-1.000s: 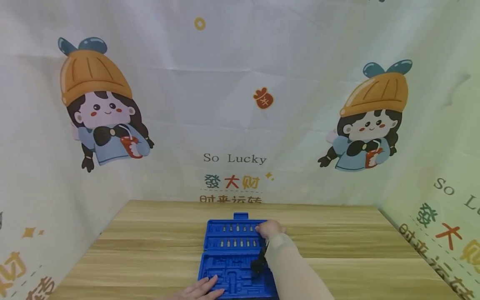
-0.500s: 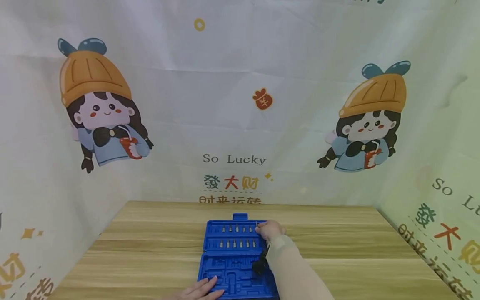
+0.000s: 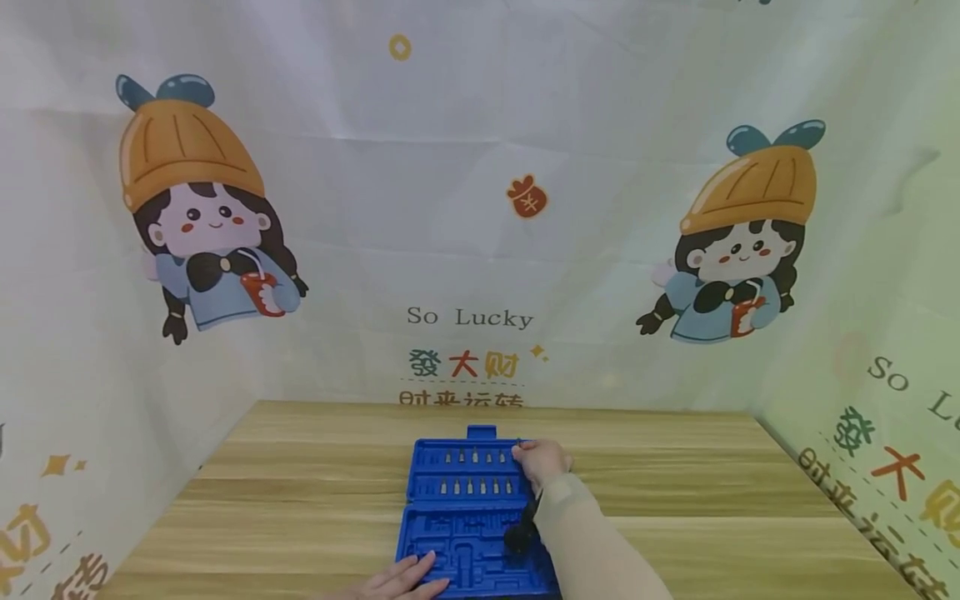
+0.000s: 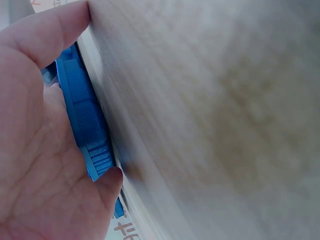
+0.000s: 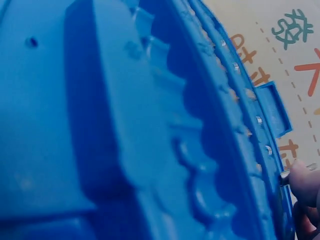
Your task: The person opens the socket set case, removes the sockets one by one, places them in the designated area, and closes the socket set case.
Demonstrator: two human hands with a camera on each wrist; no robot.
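Note:
An open blue plastic bit case [image 3: 464,554] lies on the table, its lid part toward the back. Two rows of small metal bits [image 3: 470,487] stand in the back half. At the right end of the upper row, my right hand [image 3: 543,461] pinches a small metal bit [image 5: 285,178] between thumb and finger. Most of that bit is hidden by the fingertips. My left hand [image 3: 401,578] rests on the case's front left corner with fairly straight fingers. In the left wrist view its thumb [image 4: 60,31] reaches past the case's side to the tabletop.
The wooden table [image 3: 697,492] surrounds the case. A black wrist camera [image 3: 517,537] hangs under the right wrist, over the case's moulded front half. A printed curtain [image 3: 480,250] stands behind and at the sides. A latch tab [image 3: 482,432] juts from the case's back edge.
Over the last second my right fingers have shifted very slightly at the upper row's right end, and a bit's tip now shows above them. The left hand and case stay in place.

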